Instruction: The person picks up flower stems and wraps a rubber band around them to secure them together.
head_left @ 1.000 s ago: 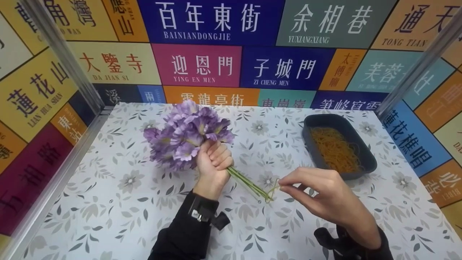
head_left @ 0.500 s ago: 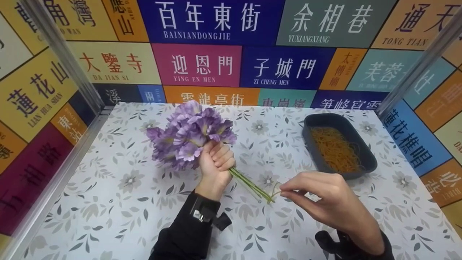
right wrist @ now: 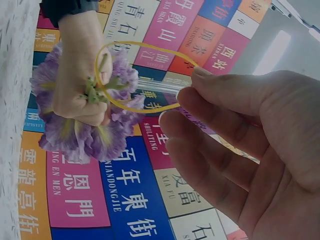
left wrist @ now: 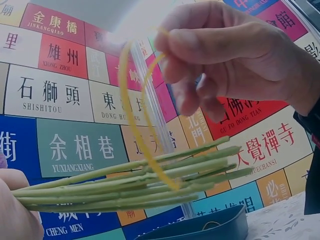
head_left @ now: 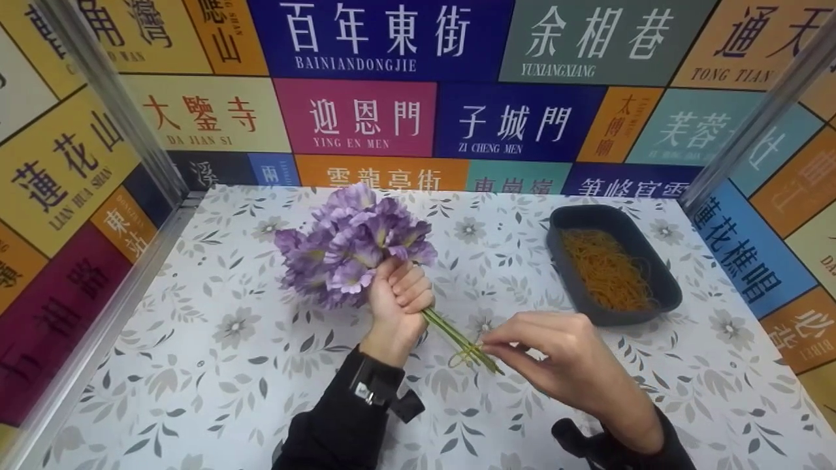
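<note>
L wrist view: the yellow band (left wrist: 123,80) is pinched b/w thumb and finger of the R hand (left wrist: 225,55) and drawn up above the green stems (left wrist: 120,189). Its lower part crosses in front of them near their ends; it's prob. looped round, tho the far side can't be made out. The stems are gripped at the other end by the L hand (left wrist: 17,207).

Head view: the flower bunch (head_left: 353,248) is held in the L fist over the table (head_left: 215,405), L of ctr, stems slanting down to the R. Approx 0.5 s ago the band was held off beyond the stem ends; now the R hand has been brought in to them and a slack loop juts out on their L side. So the band is judged to be on, w/ tightening not yet done. On the R, room is limited by the near edge of the dark tub (head_left: 624,314); more is left toward the front of the table. Its back edge is overlapped by the blooms.

R wrist view: the band is seen as a wide ring, pinched at one side, w/ stem ends at its far side.
</note>
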A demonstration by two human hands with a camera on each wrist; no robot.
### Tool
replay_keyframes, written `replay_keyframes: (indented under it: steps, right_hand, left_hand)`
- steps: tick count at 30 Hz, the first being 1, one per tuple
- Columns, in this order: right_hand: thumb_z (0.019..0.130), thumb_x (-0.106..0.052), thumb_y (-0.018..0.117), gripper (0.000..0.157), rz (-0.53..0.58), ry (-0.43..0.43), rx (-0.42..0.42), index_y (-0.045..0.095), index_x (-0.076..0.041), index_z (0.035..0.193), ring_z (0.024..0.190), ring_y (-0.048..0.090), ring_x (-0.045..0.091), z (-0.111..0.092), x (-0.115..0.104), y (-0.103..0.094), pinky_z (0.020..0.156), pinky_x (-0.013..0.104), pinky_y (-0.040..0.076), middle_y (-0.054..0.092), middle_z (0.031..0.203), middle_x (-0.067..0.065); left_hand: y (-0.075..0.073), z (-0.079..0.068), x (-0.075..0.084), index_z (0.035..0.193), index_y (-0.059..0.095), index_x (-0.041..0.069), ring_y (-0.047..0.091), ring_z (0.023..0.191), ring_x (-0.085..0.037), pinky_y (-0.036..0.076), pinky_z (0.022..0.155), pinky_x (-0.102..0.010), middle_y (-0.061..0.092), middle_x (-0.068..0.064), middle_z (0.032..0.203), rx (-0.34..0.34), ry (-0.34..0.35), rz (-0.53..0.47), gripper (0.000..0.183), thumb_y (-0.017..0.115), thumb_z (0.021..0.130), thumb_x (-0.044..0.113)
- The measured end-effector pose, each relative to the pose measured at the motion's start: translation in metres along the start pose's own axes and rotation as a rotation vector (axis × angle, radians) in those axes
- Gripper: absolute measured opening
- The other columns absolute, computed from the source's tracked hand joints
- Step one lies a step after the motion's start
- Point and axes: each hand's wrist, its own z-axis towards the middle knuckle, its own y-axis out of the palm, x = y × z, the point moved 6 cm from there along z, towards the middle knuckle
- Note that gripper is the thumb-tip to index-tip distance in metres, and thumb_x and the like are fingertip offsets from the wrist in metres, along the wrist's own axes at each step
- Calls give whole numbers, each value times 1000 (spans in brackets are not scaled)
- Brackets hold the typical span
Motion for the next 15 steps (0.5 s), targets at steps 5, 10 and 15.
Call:
replay_keyframes:
  steps: [5, 10, 15]
  right_hand:
    - [79, 3, 82, 30, 18, 39, 15, 76, -17, 101, 72, 67, 3, -1, 5, -3, 60, 17, 52, 74, 90, -6]
    - [78, 5, 81, 33, 45, 42, 13, 75, -17, 102, 72, 66, 3, -3, 6, -7, 60, 16, 52, 74, 89, -5]
    - [81, 2, 81, 29, 42, 43, 9, 75, -17, 102, 73, 67, 2, -1, 6, -1, 62, 16, 53, 73, 89, -6]
  left_hand:
    - [0, 0, -9, 53, 30, 18, 10, 43, -2, 9, 37, -14, 32, 8, 41, -34, -54, 1, 51, 25, 104, 21]
    - [0, 0, -11, 54, 28, 19, 9, 45, -2, 8, 38, -14, 32, 8, 42, -37, -64, -15, 48, 28, 102, 21]
    - [-2, -1, -14, 53, 30, 18, 10, 43, -2, 10, 36, -14, 33, 8, 41, -18, -77, -22, 50, 28, 103, 22]
